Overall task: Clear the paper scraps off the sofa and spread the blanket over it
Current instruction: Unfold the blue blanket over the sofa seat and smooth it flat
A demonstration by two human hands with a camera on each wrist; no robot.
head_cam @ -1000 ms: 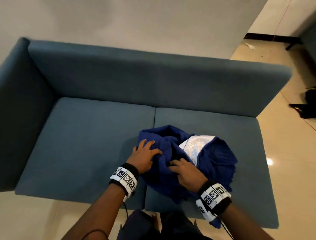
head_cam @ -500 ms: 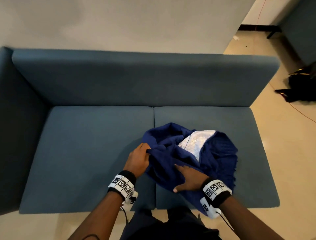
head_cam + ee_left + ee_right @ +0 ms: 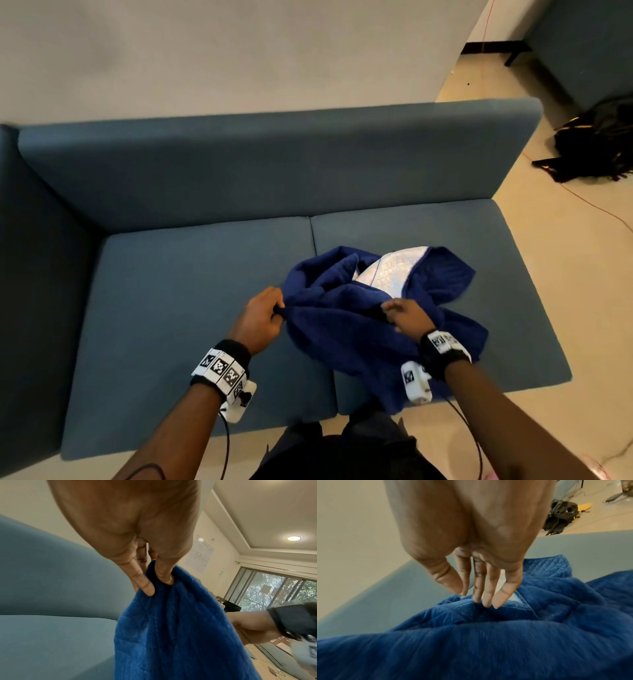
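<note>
A dark blue blanket with a white quilted underside lies bunched on the right seat cushion of the blue-grey sofa. My left hand pinches the blanket's left edge; in the left wrist view the thumb and fingers clamp the blue fabric, which hangs below them. My right hand is over the middle of the heap. In the right wrist view its fingers are straight, tips touching a fold of the blanket, thumb apart. No paper scraps show on the sofa.
The sofa's left armrest and backrest bound the seat. A black bag heap and a red cable lie on the tiled floor to the right. My legs stand against the seat's front edge.
My right hand has moved from the blanket's near part up to a fold in the middle of the heap. My left hand keeps its pinch on the left edge, and the fabric between the hands has risen.
</note>
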